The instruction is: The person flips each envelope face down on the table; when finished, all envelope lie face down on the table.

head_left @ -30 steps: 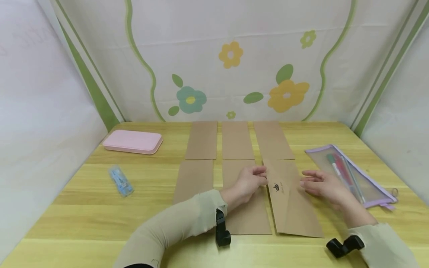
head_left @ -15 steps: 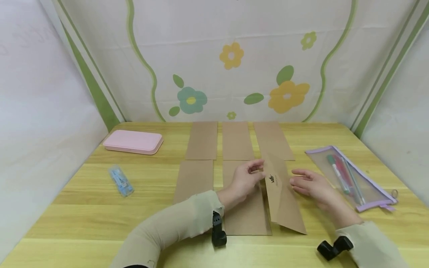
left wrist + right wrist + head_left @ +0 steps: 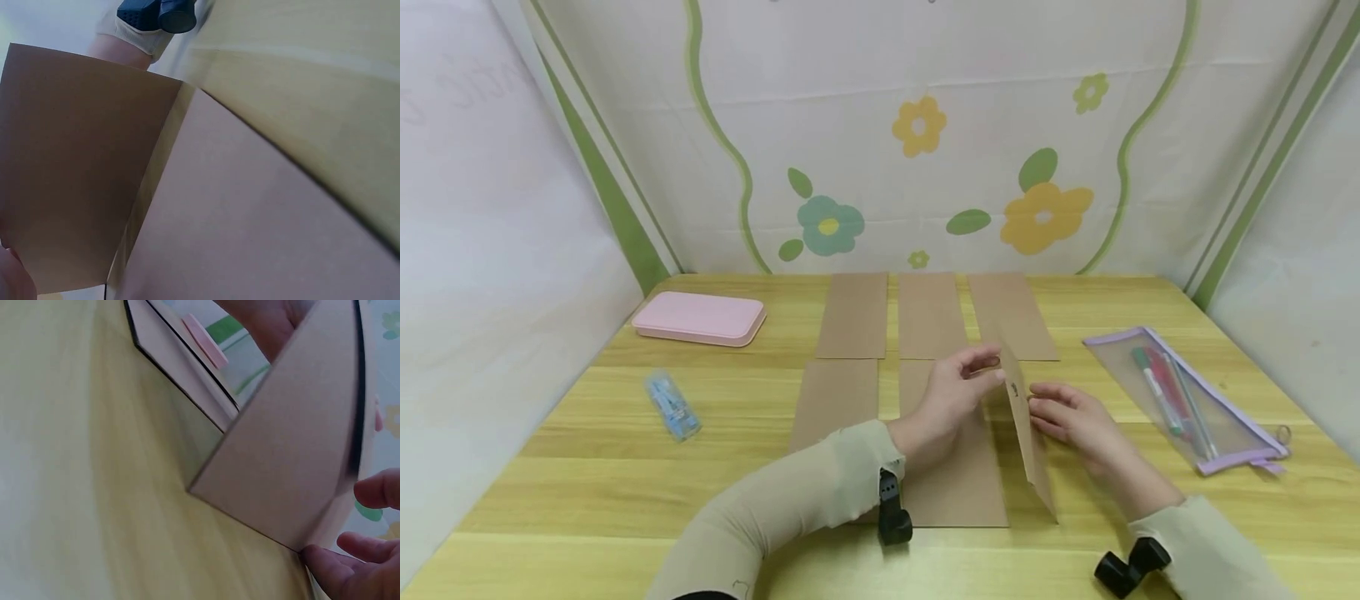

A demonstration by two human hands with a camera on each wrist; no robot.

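Observation:
A brown kraft-paper envelope (image 3: pixel 1021 417) stands tilted up on its long edge between my hands, a small black crown print on its left face. My left hand (image 3: pixel 951 396) pinches its far upper edge between thumb and fingers. On the other side, my right hand (image 3: pixel 1078 421) touches the envelope with its fingertips. In the right wrist view the fingers (image 3: pixel 331 569) meet a corner of the envelope (image 3: pixel 275 444), while thumb and fingers stay apart. The left wrist view shows the raised brown face (image 3: pixel 81 169) beside a flat sheet (image 3: pixel 250 212).
Several brown pieces like it lie flat in two rows, such as the front middle one (image 3: pixel 958 492). Left on the table are a pink case (image 3: pixel 700 317) and a small blue item in clear plastic (image 3: pixel 672 406). A lilac-edged mesh pouch (image 3: pixel 1217 417) with pens lies right.
The envelope has swung from lying nearly flat to standing steeply on edge. My right hand has moved left along with its right side; the left hand has shifted only slightly.

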